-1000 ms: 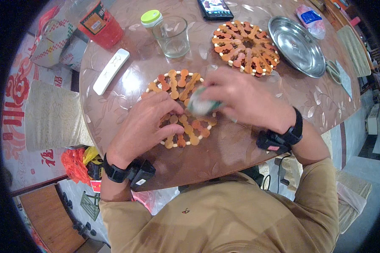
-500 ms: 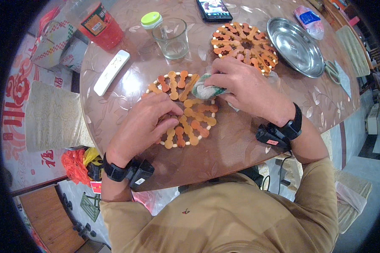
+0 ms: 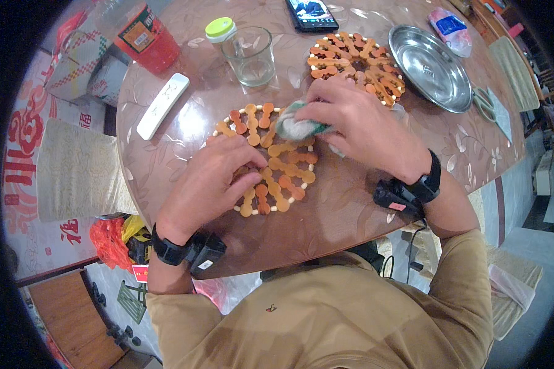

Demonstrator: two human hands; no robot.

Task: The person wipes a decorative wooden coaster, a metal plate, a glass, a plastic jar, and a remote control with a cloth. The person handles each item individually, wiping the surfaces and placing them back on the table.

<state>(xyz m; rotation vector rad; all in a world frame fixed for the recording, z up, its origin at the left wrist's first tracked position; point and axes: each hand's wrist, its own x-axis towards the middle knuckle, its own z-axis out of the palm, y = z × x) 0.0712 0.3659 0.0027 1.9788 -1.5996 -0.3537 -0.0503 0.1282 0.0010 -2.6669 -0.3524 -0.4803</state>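
A round openwork trivet (image 3: 283, 161) of orange-brown wooden pieces, strung with cream beads around its rim, lies on the table in front of me. My left hand (image 3: 212, 178) covers its left side, thumb and fingers curled in and gripping it near the centre. In my right hand (image 3: 366, 126) is a bunched white and green cloth (image 3: 297, 128), pressed against the trivet's upper right edge and hiding that part. A second trivet (image 3: 363, 60) of the same kind lies beyond my right hand, which overlaps its near edge.
On the brown table (image 3: 326, 215) stand a glass cup (image 3: 252, 61), a green-lidded jar (image 3: 221, 31) and a red-filled plastic container (image 3: 146, 40). A white case (image 3: 162, 106) lies left. Phone (image 3: 312, 15), steel plate (image 3: 434, 71), scissors (image 3: 484, 106) and a plastic packet (image 3: 450, 31) lie farther back.
My right hand has shifted slightly left and away from me with the cloth, which now covers more of the near trivet's upper right edge. My left hand stays put. The phone's picture has changed.
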